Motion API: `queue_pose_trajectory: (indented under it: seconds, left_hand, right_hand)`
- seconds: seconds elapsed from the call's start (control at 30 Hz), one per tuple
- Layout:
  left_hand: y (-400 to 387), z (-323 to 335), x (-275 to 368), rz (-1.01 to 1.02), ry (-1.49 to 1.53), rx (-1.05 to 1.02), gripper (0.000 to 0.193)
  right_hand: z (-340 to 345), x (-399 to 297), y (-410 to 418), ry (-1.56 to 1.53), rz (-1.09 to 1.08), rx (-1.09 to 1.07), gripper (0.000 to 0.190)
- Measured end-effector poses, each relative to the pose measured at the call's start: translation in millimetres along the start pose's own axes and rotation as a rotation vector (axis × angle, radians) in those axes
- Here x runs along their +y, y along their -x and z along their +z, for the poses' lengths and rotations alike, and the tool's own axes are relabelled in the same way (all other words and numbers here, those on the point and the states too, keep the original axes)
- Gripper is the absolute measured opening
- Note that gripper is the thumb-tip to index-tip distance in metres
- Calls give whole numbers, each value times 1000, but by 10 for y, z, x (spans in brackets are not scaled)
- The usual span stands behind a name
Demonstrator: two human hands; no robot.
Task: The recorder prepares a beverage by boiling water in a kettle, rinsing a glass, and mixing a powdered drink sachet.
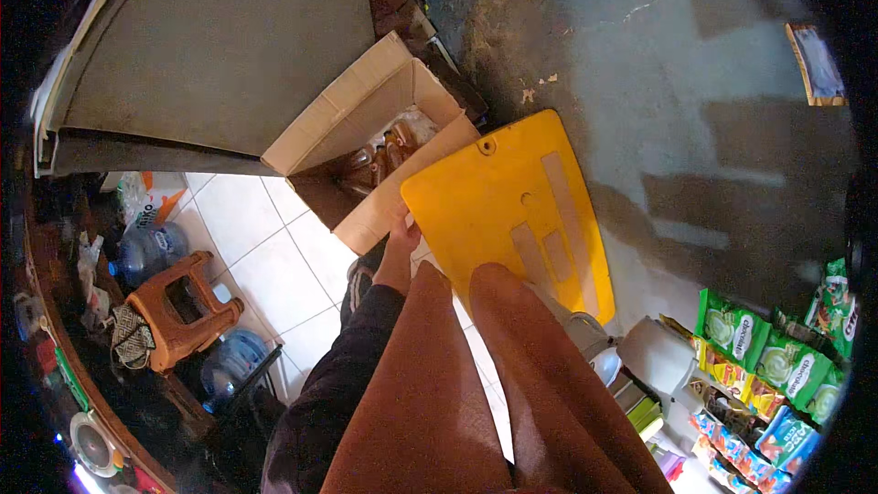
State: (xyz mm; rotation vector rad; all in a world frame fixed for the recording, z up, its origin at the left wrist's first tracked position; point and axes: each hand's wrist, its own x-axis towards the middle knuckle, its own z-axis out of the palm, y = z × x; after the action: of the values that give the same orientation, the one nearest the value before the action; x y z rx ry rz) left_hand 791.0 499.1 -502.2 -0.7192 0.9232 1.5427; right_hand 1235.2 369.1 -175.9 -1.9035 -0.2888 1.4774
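My left hand (402, 247), below a dark sleeve, is at the left edge of a yellow panel (473, 206), its fingers partly hidden behind that edge. The panel slants in front of my knees and has a small hole near its top edge and several brownish strips on its face. My right hand is out of view. Just beyond my left hand is an open cardboard box (370, 99) with its flaps raised. Several brown glass bottles (387, 154) lie inside it, partly shaded by the box walls.
An orange plastic stool (182, 312) lies at the left, between two large blue water bottles (154, 250). White tiles (274, 233) cover the floor. A large grey-brown panel (226, 48) stands behind the box. Green drink sachets (734, 329) hang at the right, by a worn wall (638, 82).
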Motion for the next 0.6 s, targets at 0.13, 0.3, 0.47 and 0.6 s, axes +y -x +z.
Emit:
queue_pose_trajectory:
  seconds: [0.13,0.3,0.47,0.6]
  left_hand:
    - [-131,-352,314,-33,-114,-166,34]
    - [305,147,213,22,-280,-265,38]
    - [473,449,564,-111,-218,-242,48]
    - [417,833,620,34,-614,-349,48]
  right_hand:
    - [-26,100,46,-55,52,19,44]
    - [237,-141,259,122,49,221,44]
    - [249,-179,348,229,-29,341,44]
    - [207,-388,544,172,-39,172,56]
